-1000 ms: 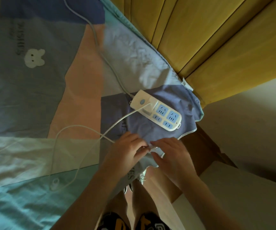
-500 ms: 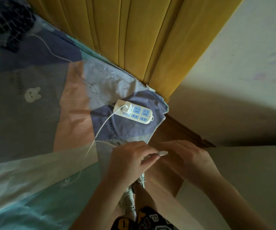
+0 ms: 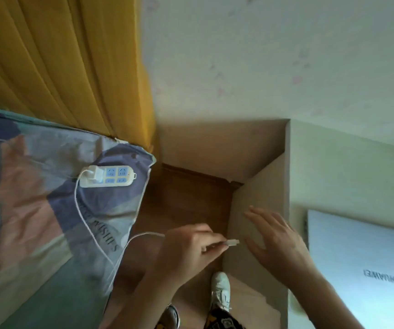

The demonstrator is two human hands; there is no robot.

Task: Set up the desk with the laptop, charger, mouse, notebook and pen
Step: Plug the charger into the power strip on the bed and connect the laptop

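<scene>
White charger cable (image 3: 82, 217) runs from a plug seated in the power strip (image 3: 107, 176), which lies on the patchwork bedspread (image 3: 25, 198) at centre left of the frame, down across the fabric, over the bed's edge, and then right to the left hand (image 3: 186, 251). Fingers (image 3: 211, 245) of that hand pinch the cable just behind its small connector (image 3: 232, 242), whose tip projects toward the side panel of the pale table (image 3: 333, 167). Right hand (image 3: 279, 243), fingers spread and relaxed, holds nothing and hovers beside the connector, in front of the table's near edge. Closed silver laptop (image 3: 362, 269) lies flat on the table at lower right, set in from that edge. Between bed edge and table panel a narrow strip of brown wooden floor (image 3: 186, 200) lies open; both hands occupy its lower part, above a white shoe (image 3: 220, 290). Yellow curtain (image 3: 60, 62) hangs at upper left, meeting the bed's far edge.
</scene>
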